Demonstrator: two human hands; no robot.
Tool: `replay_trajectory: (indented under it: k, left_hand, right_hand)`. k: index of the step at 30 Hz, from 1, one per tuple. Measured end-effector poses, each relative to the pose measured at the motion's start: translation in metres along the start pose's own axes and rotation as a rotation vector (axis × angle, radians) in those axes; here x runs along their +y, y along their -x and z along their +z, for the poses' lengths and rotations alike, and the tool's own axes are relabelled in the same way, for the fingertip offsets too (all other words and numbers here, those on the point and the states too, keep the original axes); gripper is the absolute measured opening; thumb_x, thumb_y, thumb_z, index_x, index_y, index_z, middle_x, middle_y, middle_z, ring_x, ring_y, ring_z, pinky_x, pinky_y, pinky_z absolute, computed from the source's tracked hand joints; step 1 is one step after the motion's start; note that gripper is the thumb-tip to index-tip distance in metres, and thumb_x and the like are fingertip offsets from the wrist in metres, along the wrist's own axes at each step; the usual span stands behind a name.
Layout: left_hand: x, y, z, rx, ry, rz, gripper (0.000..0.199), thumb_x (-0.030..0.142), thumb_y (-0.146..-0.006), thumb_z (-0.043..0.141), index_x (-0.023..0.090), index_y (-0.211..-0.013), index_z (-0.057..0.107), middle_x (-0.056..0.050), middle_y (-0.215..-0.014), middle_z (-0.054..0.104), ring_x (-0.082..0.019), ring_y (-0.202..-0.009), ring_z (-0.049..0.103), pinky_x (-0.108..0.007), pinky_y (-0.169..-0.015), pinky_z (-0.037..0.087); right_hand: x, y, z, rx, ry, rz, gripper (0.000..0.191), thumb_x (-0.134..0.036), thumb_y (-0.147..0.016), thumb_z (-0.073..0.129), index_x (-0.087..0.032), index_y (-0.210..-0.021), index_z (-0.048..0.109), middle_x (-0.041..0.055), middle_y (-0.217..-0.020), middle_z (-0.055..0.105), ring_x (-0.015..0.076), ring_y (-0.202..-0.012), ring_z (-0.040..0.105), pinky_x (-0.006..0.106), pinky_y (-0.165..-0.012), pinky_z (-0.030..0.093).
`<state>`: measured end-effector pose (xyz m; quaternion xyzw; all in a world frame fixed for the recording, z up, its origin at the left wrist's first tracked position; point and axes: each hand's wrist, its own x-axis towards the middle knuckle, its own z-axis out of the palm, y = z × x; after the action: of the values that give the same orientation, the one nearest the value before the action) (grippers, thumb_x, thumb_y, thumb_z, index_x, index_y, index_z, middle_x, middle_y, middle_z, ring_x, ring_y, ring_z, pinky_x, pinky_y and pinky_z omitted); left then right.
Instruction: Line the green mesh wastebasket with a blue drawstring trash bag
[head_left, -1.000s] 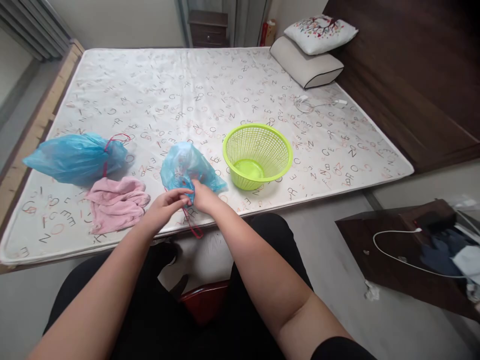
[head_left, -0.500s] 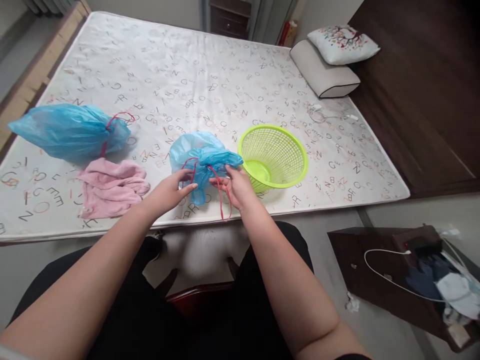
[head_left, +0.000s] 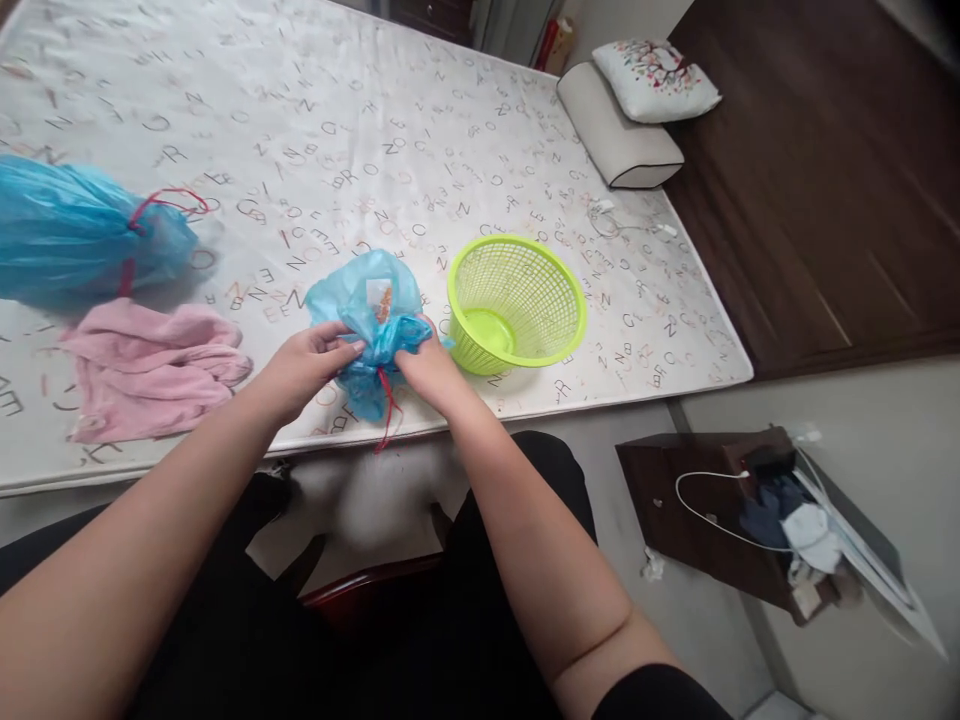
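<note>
A small blue plastic bag (head_left: 375, 275) lies near the mattress's front edge, something pale and orange showing through its thin film. Its gathered neck is between my two hands, and a red drawstring (head_left: 388, 410) dangles from it over the edge. My left hand (head_left: 311, 360) pinches the bag from the left, thumb and fingers together. From the right, my right hand (head_left: 427, 365) grips the bunched plastic, most of its fingers hidden behind the bag. Just right of that hand stands a lime-green plastic basket (head_left: 469, 350), tilted toward me with nothing visible inside.
At the left, a larger blue bag (head_left: 75, 235) tied with red string lies behind a folded pink cloth (head_left: 150, 370). Pillows (head_left: 622, 130) rest at the mattress's (head_left: 300, 150) far right corner. A dark bedside cabinet (head_left: 697, 500) with cables stands on the right.
Both hands have closed in on the small bag's neck, and the right one has let the red string hang. The bag has turned, exposing the pale and orange patch. My view has shifted right.
</note>
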<state>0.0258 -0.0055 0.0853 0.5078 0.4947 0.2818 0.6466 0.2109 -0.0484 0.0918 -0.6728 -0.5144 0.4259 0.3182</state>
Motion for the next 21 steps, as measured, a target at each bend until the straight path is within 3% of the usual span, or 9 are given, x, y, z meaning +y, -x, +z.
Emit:
replay_trajectory:
  k: [3, 6, 11, 13, 16, 19, 21]
  left_hand:
    - [0.001, 0.002, 0.001, 0.065, -0.007, -0.053, 0.038, 0.036, -0.074, 0.080, 0.015, -0.103, 0.070, 0.002, -0.068, 0.062, -0.010, -0.055, 0.047, -0.022, -0.051, 0.034]
    - [0.003, 0.003, -0.001, 0.214, -0.128, -0.062, 0.031, 0.035, -0.079, 0.075, 0.015, -0.103, 0.071, 0.002, -0.071, 0.065, -0.010, -0.056, 0.048, -0.021, -0.050, 0.033]
    - [-0.004, -0.001, 0.000, 0.337, -0.452, -0.074, 0.035, 0.045, -0.085, 0.070, 0.017, -0.107, 0.075, 0.001, -0.073, 0.065, -0.013, -0.058, 0.049, -0.024, -0.052, 0.033]
    - [-0.009, -0.003, 0.003, 0.315, -0.493, -0.059, 0.037, 0.048, -0.084, 0.071, 0.018, -0.104, 0.075, 0.000, -0.072, 0.066, -0.014, -0.059, 0.050, -0.026, -0.054, 0.034]
    - [-0.015, -0.005, 0.008, 0.222, -0.377, 0.047, 0.036, 0.052, -0.082, 0.073, 0.020, -0.097, 0.076, -0.003, -0.084, 0.072, -0.017, -0.070, 0.059, -0.027, -0.062, 0.042]
    - [-0.017, -0.007, 0.009, 0.118, -0.239, 0.105, 0.035, 0.054, -0.079, 0.076, 0.022, -0.092, 0.077, -0.006, -0.101, 0.075, -0.021, -0.087, 0.065, -0.029, -0.074, 0.049]
    - [-0.016, -0.007, 0.008, 0.099, -0.230, 0.106, 0.036, 0.054, -0.079, 0.076, 0.022, -0.094, 0.078, -0.006, -0.100, 0.074, -0.023, -0.090, 0.066, -0.030, -0.077, 0.051]
  right_hand:
    - [0.002, 0.000, -0.005, 0.077, -0.036, 0.038, 0.065, -0.024, -0.091, 0.056, -0.022, -0.152, 0.036, 0.0082, -0.147, 0.059, 0.0239, -0.135, 0.059, 0.042, -0.114, 0.049]
    - [0.002, 0.003, -0.008, 0.106, 0.001, -0.014, 0.066, -0.027, -0.097, 0.047, -0.021, -0.159, 0.025, 0.0103, -0.151, 0.055, 0.0226, -0.139, 0.055, 0.041, -0.116, 0.048]
    - [-0.001, 0.012, -0.004, 0.221, 0.189, -0.106, 0.067, -0.043, -0.100, 0.054, -0.017, -0.158, 0.032, 0.0152, -0.160, 0.042, 0.0271, -0.153, 0.037, 0.046, -0.126, 0.032]
    - [-0.003, 0.015, -0.002, 0.234, 0.246, -0.174, 0.059, -0.046, -0.101, 0.056, -0.019, -0.151, 0.045, 0.0133, -0.158, 0.045, 0.0264, -0.151, 0.037, 0.044, -0.127, 0.030]
    - [-0.002, 0.016, -0.001, 0.099, 0.280, -0.291, 0.039, -0.045, -0.103, 0.057, -0.022, -0.134, 0.062, 0.0073, -0.143, 0.060, 0.0223, -0.140, 0.048, 0.039, -0.124, 0.033]
    - [0.002, 0.014, -0.003, -0.007, 0.285, -0.323, 0.028, -0.036, -0.102, 0.060, -0.023, -0.126, 0.067, 0.0052, -0.130, 0.068, 0.0214, -0.129, 0.056, 0.038, -0.116, 0.040]
    - [0.006, 0.011, -0.005, -0.026, 0.275, -0.292, 0.022, -0.030, -0.101, 0.061, -0.023, -0.120, 0.070, 0.0050, -0.122, 0.071, 0.0216, -0.121, 0.060, 0.037, -0.110, 0.045]
